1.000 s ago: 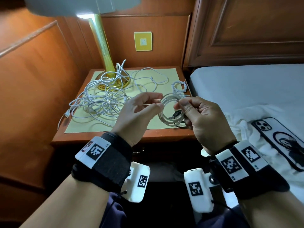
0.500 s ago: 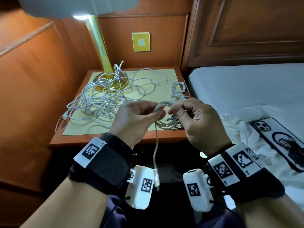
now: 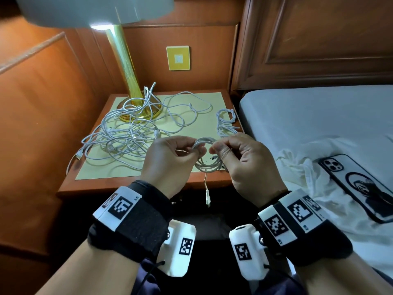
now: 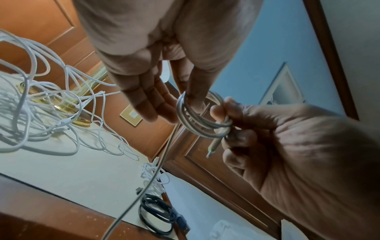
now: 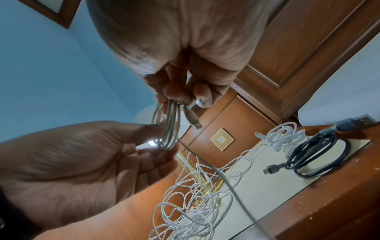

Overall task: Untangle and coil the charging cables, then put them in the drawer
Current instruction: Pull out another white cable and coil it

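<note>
Both hands hold a small coil of white cable (image 3: 205, 153) above the front edge of the nightstand (image 3: 127, 184). My left hand (image 3: 170, 158) has its thumb through the coil (image 4: 200, 116), pinching the loops. My right hand (image 3: 240, 158) pinches the other side of the coil (image 5: 168, 128) with a plug end (image 5: 192, 117) sticking out below its fingers. The cable's free tail with a white plug (image 3: 207, 196) hangs below the nightstand edge. A tangle of white cables (image 3: 131, 135) lies at the lamp base.
A brass lamp (image 3: 129, 81) stands at the back of the nightstand. A small coiled white cable (image 3: 226, 122) and a coiled black cable (image 5: 316, 155) lie at the right edge. A bed (image 3: 319, 116) with a phone (image 3: 357, 186) is to the right.
The hanging tail has got shorter as another turn was wound on the coil. Both hands have closed in on the coil, staying over the nightstand's front edge.
</note>
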A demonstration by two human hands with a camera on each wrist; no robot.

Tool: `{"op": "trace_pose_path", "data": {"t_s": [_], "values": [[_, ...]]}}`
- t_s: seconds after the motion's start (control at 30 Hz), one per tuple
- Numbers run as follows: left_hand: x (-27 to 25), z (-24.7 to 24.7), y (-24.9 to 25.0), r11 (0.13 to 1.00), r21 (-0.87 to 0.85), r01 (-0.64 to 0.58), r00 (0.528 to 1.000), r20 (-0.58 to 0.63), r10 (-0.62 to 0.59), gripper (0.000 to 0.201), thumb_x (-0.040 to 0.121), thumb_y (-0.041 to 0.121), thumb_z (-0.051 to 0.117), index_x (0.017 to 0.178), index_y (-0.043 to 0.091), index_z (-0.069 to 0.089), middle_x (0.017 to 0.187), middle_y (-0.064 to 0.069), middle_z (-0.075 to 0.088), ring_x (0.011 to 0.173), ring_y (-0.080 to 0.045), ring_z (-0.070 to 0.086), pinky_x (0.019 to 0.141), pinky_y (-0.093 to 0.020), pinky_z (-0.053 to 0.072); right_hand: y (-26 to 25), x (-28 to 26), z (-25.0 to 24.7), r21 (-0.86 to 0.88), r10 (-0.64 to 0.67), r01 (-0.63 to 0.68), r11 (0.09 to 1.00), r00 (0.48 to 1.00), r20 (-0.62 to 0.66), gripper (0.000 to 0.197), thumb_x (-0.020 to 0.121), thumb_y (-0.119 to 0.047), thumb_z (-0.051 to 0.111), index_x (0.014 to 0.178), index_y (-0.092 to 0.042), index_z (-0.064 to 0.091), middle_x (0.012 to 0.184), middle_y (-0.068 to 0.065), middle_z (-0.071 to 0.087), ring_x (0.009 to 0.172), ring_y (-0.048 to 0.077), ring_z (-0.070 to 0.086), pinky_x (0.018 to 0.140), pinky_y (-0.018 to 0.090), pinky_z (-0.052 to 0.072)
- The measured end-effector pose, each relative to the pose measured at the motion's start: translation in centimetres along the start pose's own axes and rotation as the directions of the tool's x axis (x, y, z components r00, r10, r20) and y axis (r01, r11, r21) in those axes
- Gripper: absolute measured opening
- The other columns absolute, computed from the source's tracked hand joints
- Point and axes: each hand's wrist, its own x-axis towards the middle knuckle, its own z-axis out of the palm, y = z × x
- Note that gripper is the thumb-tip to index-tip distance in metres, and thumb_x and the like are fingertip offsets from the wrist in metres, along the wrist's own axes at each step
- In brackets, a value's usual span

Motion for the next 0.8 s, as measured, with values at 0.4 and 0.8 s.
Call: {"op": "trace_pose_path", "data": {"t_s": [0.4,0.8], "values": [[-0.3,0.4,0.2,0.948,-0.301,0.099,0.985,0.163,-0.051,0.016,0.096,0.005,0.061,0.095,0.014,0.074,0.074,0.002,0.069,0.069,-0.012,0.052,0.069,-0.030,0.040,0.1,0.0,0.1,-0.020,0.064,-0.065,0.998,0.998,-0.027,0.017,0.097,-0.031,0.064,0.089,-0.021,0.077,0.073,-0.015,0.067,0.069,0.000,0.062,0.062,0.009,0.043],[-0.5,0.6,1.4,0.965,-0.262,0.004,0.988,0.151,0.036,0.025,0.087,0.002,0.073,0.104,0.020,0.075,0.069,0.004,0.072,0.061,-0.007,0.063,0.060,-0.014,0.046,0.9,0.1,0.4,-0.148,-0.048,0.022,0.989,0.984,-0.172,0.016,0.096,-0.026,0.065,0.093,-0.016,0.077,0.087,-0.005,0.066,0.075,0.008,0.062,0.066,0.011,0.045]]}}
